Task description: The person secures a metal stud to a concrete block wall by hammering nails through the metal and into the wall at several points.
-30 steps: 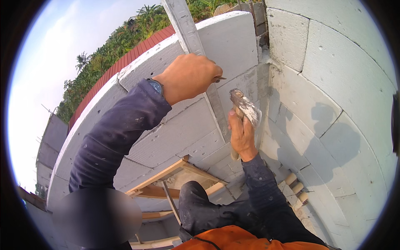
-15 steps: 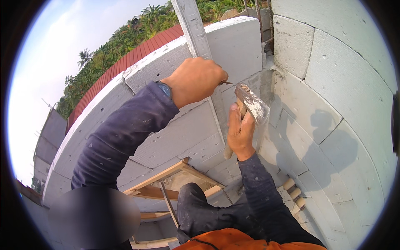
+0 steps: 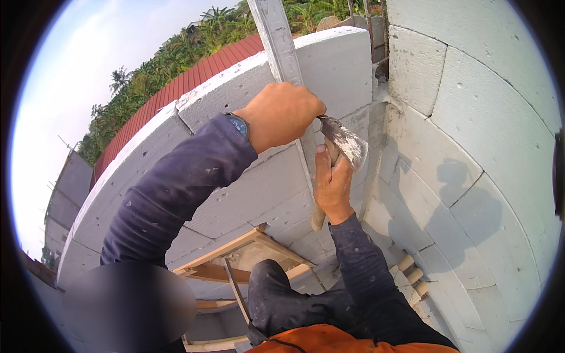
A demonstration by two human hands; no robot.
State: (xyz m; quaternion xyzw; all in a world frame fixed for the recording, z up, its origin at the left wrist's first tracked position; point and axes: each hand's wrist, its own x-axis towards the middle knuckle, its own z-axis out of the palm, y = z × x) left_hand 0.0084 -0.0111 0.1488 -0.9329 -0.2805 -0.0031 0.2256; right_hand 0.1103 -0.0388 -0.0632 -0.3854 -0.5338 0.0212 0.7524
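My left hand (image 3: 283, 115), with a watch (image 3: 239, 125) at the wrist, is closed in front of a long grey bar (image 3: 276, 47) that stands against the block wall. A thin nail showed at its fingertips a moment earlier; it is now mostly hidden. My right hand (image 3: 334, 187) grips the wooden handle of a hatchet (image 3: 347, 144), its flared head smeared white. The narrow end of the hatchet's head is right at my left fingertips; whether it touches the nail I cannot tell. The handle's end sticks out below my right hand.
Pale block walls (image 3: 465, 88) meet in a corner on the right, with rusty bars (image 3: 369, 23) rising there. A wooden frame (image 3: 235, 250) lies below beside my knee (image 3: 271, 294). Several round wooden pieces (image 3: 412, 273) are at the right wall's foot. A red metal roof (image 3: 188, 76) lies beyond.
My right hand has brought the hatchet left, so its head now meets my left fingertips, where the nail showed before. My left hand has barely shifted.
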